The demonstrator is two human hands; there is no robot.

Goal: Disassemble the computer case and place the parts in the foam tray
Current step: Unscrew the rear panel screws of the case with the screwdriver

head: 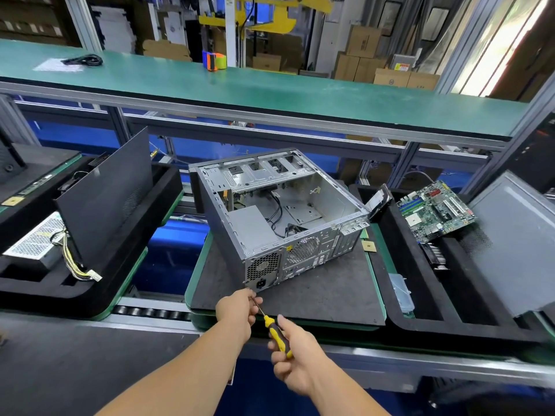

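The open grey computer case (279, 211) lies on its side on a dark mat (324, 292), rear panel toward me, with a power supply and black cables still inside. My right hand (295, 352) grips the yellow-and-black handle of a screwdriver (277, 333). Its shaft points up-left to the case's lower rear corner by the power socket. My left hand (237, 310) pinches the shaft near the tip. A black foam tray (450, 298) on the right holds a green motherboard (435, 210), a drive and a grey side panel (519, 244).
Another black foam tray (99, 283) on the left holds a power supply with yellow wires (39, 241) and a black panel leaning upright (108, 196). A small gold chip (369, 246) lies beside the mat. A green shelf (270, 91) runs overhead behind the case.
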